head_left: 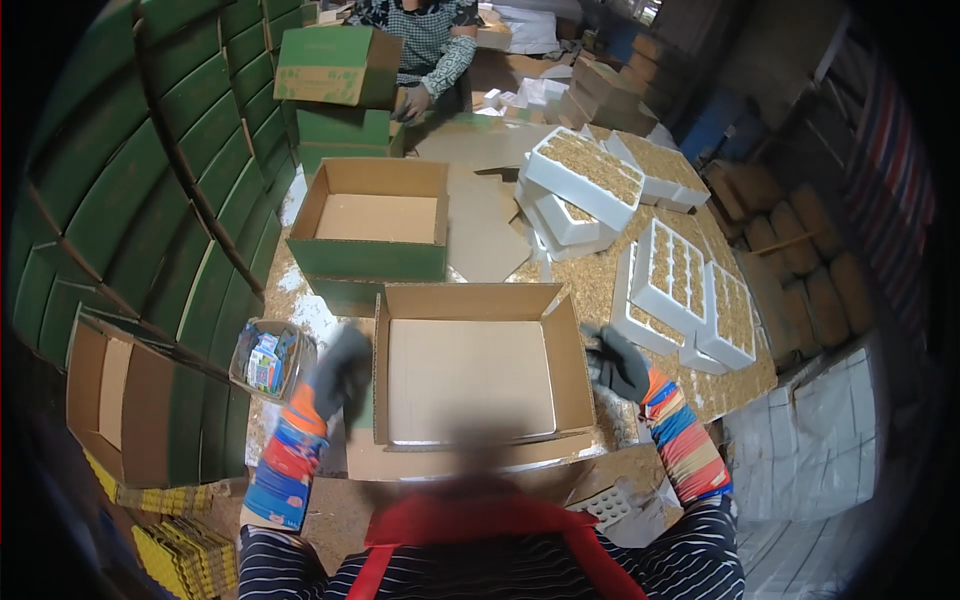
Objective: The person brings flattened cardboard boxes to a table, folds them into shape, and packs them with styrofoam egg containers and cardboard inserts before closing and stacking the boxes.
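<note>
An open, unfilled cardboard box lies in front of me on the table, its inside plain brown. My left hand, in a dark grey glove, is by the box's left wall; motion smears its fingers. On the opposite side my right hand, gloved alike, is beside the right wall with its fingers apart, holding nothing that I can see. Whether either hand touches the cardboard, I cannot tell. Just beyond stands a second open box, green outside and brown within.
Green boxes form a tall wall at left. A small basket with packets sits near my left hand. White foam trays filled with straw-coloured bits cover the table's right. Across it, a person stands by stacked green boxes.
</note>
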Motion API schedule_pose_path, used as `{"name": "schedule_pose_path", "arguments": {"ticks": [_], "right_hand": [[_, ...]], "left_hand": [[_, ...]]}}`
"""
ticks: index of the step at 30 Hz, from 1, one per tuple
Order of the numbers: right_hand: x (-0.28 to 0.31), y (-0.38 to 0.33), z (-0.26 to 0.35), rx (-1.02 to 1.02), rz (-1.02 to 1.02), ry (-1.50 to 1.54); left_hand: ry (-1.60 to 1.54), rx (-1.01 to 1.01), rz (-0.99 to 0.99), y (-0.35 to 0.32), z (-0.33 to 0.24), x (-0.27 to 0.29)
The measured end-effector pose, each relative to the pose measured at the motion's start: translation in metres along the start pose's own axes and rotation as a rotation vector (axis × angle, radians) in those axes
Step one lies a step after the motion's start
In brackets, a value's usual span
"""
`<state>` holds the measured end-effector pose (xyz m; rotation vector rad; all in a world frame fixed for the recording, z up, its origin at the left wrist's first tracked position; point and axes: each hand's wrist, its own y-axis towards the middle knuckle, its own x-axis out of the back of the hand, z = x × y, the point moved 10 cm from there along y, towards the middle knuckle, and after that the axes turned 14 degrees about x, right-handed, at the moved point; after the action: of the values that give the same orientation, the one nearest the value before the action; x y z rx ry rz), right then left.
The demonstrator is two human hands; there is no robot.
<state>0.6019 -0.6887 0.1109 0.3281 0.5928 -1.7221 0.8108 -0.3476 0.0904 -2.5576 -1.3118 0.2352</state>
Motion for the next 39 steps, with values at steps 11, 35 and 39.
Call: {"name": "schedule_pose_path", "arguments": {"ticks": [11,35,39], "right_hand": [[0.007,0.042,-0.056,0.172,0.082,-0.721],[-0.136,0.345,-0.006,0.3,-0.122,-0.345],[-0.092,0.321,0.036,0.681,-0.323,-1.268]], "left_hand": [[-0.044,0.042,0.136,-0.009,0.012,-0.084],[0.731,-0.83,-0.913,0.042,-0.038,0.09],[0.954,-0.541,-0.419,-0.01,-0.001,-0.012]]}}
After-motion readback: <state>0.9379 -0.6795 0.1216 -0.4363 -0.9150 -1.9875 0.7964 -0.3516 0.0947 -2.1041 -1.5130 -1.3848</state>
